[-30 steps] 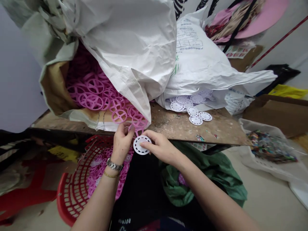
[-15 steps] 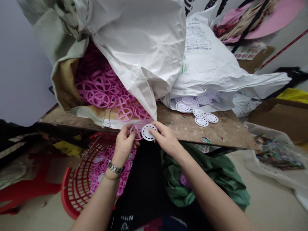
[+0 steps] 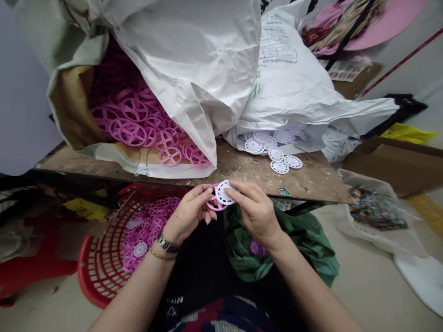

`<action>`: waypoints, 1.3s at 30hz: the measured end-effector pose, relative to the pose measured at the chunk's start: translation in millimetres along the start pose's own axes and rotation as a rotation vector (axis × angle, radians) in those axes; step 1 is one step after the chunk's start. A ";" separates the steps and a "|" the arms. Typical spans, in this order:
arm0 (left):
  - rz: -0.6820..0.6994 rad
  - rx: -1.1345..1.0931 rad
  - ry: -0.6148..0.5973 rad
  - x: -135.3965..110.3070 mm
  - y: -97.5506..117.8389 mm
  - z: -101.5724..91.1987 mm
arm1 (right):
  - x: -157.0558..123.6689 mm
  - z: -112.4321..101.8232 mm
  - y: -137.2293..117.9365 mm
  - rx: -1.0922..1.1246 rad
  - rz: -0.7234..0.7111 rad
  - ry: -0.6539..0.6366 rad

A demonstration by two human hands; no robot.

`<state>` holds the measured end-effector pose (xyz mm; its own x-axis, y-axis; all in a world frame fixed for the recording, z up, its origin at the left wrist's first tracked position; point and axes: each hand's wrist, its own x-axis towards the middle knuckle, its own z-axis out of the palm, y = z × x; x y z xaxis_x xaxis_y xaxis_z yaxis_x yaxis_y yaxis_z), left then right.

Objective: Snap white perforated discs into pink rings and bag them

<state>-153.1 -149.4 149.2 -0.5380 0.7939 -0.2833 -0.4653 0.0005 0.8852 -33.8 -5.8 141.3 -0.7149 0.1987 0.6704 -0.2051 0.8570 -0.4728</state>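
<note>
- White slotted disc point(image 3: 222, 193): centre of frame, held in front of the bench edge. Flat and round, smooth face, ring of dark rectangular slots near its rim; face turned up toward the camera, partly covered by fingers.
- Pink spoked ring point(image 3: 216, 208): centre of frame, directly left of the disc and partly behind it. Open plastic hoop with spokes across it; the disc overlaps its right part.
- Left hand point(image 3: 190, 212): closed on the ring, thumb above and fingers below. A metal-band wristwatch point(image 3: 168, 243) is on the wrist.
- Right hand point(image 3: 258, 212): gripping the disc from the right, with fingers laid across its face.
- Change: half a second earlier, disc and ring were held almost side by side, with the right thumb on the disc; the disc now covers more of the ring. One second earlier, the left fingers were at a ring by the sack mouth.
- Wooden bench point(image 3: 242, 170): middle of frame. A large sack point(image 3: 207, 50) spills pink rings point(image 3: 128, 133) at upper left; a printed white sack point(image 3: 294, 87) spills loose white discs point(image 3: 279, 167) right of centre.
- Red basket point(image 3: 92, 272): lower left, containing pink rings and white discs.
- Green fabric bag point(image 3: 308, 244): right of centre, below the bench.
</note>
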 end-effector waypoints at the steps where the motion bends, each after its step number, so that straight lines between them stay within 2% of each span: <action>1: -0.013 -0.011 -0.025 0.3 -1.8 3.8 | -3.0 0.4 -0.2 -0.015 -0.017 -0.009; 4: -0.010 -0.005 -0.058 1.2 -6.5 12.3 | -11.6 0.9 -2.1 -0.013 -0.036 -0.038; 7: 0.055 0.053 -0.033 2.6 -11.2 15.0 | -19.3 -1.5 -4.7 0.062 0.024 -0.027; 9: 0.122 0.141 -0.011 3.6 -14.5 14.6 | -22.9 -4.6 -5.6 0.146 0.136 0.051; 12: 0.206 0.296 -0.028 4.0 -19.0 14.9 | -24.2 -8.9 -5.2 0.307 0.404 0.135; 14: 0.242 0.356 -0.064 3.2 -21.0 17.2 | -22.5 -10.3 -4.9 0.434 0.555 0.076; 16: 0.279 0.391 -0.093 1.7 -21.9 21.2 | -20.2 -10.3 -5.8 0.521 0.632 0.014; 20: 0.343 0.483 -0.119 -2.0 -20.9 29.8 | -17.7 -9.6 -9.8 0.519 0.685 0.030; 26: 0.404 0.668 -0.067 -3.6 -26.4 35.4 | -21.6 -14.4 -10.3 0.546 0.726 -0.016; 33: 0.423 0.683 0.011 2.9 -44.2 40.4 | -31.7 -13.9 -6.7 0.511 0.742 0.022; 35: 0.372 0.681 -0.015 4.8 -43.8 41.0 | -35.5 -11.8 -2.7 0.530 0.776 0.015; 39: 0.274 0.759 -0.141 7.3 -39.0 39.6 | -40.7 -10.5 2.9 0.534 0.793 -0.059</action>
<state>-111.1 -119.5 127.2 -0.4464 0.8947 -0.0162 0.2999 0.1667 0.9393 1.7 -6.4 118.6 -0.8064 0.5910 0.0196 0.0860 0.1500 -0.9849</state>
